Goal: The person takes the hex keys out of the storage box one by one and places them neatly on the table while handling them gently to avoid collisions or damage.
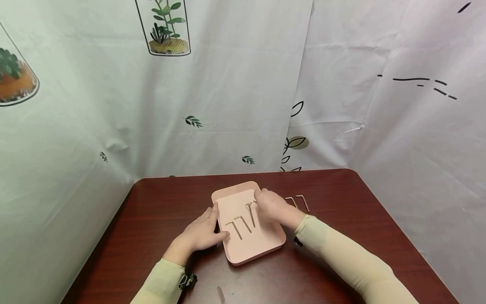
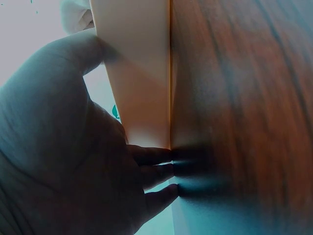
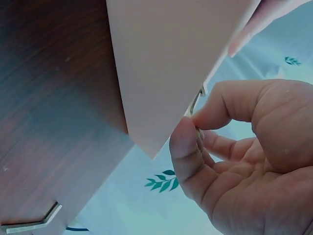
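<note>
A shallow pink tray (image 1: 262,247) sits slightly turned on the table. Inside it lie three L-shaped hex keys, the leftmost hex key (image 1: 236,230) nearest my left hand (image 1: 199,232). That hand rests against the tray's left side, its fingers fairly straight along the outer wall and its thumb over the rim. My right hand (image 1: 274,207) is over the tray's right side. Thumb and index finger pinch another hex key (image 3: 195,104), mostly hidden by the fingers, its bent end close to the key in the tray's middle.
Two more hex keys lie on the table right of the tray, the outer hex key (image 1: 303,202) farther from my right hand. The dark red wooden table (image 1: 159,236) ends at white patterned curtains (image 1: 228,105) behind and at both sides.
</note>
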